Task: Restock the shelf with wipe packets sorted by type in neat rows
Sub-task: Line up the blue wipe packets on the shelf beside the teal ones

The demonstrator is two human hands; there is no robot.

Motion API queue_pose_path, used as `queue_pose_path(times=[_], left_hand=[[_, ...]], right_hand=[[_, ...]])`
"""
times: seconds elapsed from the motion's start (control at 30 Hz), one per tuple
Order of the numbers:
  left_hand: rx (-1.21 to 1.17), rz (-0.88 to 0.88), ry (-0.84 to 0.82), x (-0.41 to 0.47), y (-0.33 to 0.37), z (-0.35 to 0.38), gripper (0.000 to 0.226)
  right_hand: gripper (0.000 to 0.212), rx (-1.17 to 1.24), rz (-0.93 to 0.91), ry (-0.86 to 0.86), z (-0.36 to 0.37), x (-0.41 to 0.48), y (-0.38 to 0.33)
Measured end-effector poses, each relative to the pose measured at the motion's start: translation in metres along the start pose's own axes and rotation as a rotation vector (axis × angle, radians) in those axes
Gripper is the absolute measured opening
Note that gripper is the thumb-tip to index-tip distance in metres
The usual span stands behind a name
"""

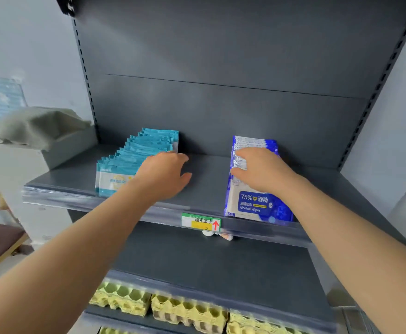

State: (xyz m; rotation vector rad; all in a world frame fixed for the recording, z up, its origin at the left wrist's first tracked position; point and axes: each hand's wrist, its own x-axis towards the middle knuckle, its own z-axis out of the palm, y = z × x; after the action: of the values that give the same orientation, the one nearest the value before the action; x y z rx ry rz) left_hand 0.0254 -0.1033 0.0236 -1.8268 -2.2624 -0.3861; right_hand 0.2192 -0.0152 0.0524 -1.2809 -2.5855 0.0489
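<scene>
– Fingers [181,157] of the left hand [166,174], what are they doing?
– Lying loose and nearly straight, thumb spread apart, holding nothing. The hand is resting against the right side of the row of teal-and-white plastic wipe packets [134,155].
– Right hand [262,172]?
– Lying across the tops of the row of blue-and-white plastic alcohol wipe packets [252,203], fingers bending over the left edge, thumb touching that same side. Cannot tell whether it is pinching a packet or only pressing.
– Where are the rows sitting?
– Both are standing upright on the dark grey metal shelf [204,179], running near to far: teal at left, blue at right, well apart.
– Anything else?
– Green-and-yellow price label with a red arrow [200,222] is sitting on the shelf's near edge strip, between the rows. Yellow pulp egg trays [187,309] are lying on a lower shelf.
</scene>
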Motion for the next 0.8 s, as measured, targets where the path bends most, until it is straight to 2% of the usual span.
queue_pose_path(times=[0.1,0.2,0.33,0.4,0.53,0.67,0.8], left_hand=[[0.108,-0.042,-0.002,-0.012,-0.051,-0.007,0.04],[0.158,-0.105,-0.056,-0.02,-0.113,-0.01,0.051],[0.024,-0.187,-0.147,-0.016,-0.177,-0.006,0.08],[-0.077,-0.205,-0.23,-0.011,-0.196,0.001,0.088],[-0.302,-0.126,-0.379,-0.003,-0.217,0.03,0.077],[-0.469,-0.017,-0.387,0.001,-0.228,0.048,0.067],[-0.689,-0.069,-0.378,0.01,-0.24,0.049,0.067]], right_hand=[[0.042,-0.018,-0.054,-0.009,0.014,0.016,-0.043],[0.044,-0.016,-0.099,-0.036,0.031,0.034,-0.092],[0.04,0.081,-0.105,-0.116,0.057,0.058,-0.146],[0.051,0.134,-0.058,-0.204,0.072,0.069,-0.164],[0.099,0.09,0.033,-0.336,0.097,0.083,-0.187],[0.097,0.237,0.068,-0.309,0.114,0.088,-0.185],[0.082,0.463,0.14,-0.197,0.109,0.083,-0.182]])
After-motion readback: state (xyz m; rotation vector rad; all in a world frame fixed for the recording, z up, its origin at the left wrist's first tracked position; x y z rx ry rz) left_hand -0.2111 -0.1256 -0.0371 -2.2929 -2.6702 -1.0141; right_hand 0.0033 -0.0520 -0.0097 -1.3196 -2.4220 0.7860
